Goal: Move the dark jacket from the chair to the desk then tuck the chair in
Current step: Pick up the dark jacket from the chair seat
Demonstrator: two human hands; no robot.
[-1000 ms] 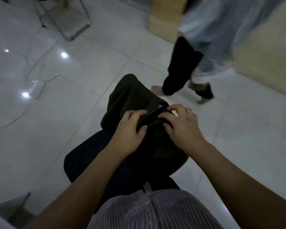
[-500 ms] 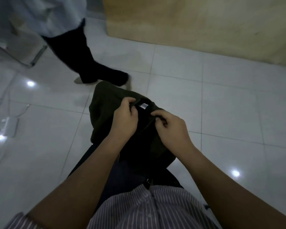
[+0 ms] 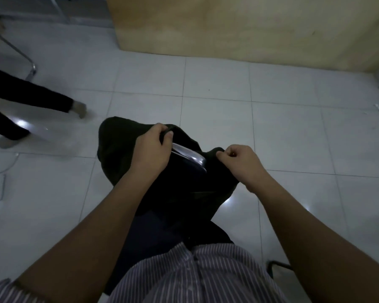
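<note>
I pinch the dark olive fabric jacket point(image 3: 118, 154), draped over the chrome-framed chair backrest point(image 3: 190, 157), with left hand point(image 3: 150, 149) and right hand point(image 3: 241, 162) spread apart, presumably to lift it clear evenly.

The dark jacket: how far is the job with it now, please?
Nothing looks finished yet. In hand: the left hand and the right hand each pinch the dark jacket, spread apart, so the shiny top bar of the chair shows between them, but the jacket hangs over the chair back. Left: lifting it clear, laying it on the desk, which is not visible here, and tucking the chair in.
</note>
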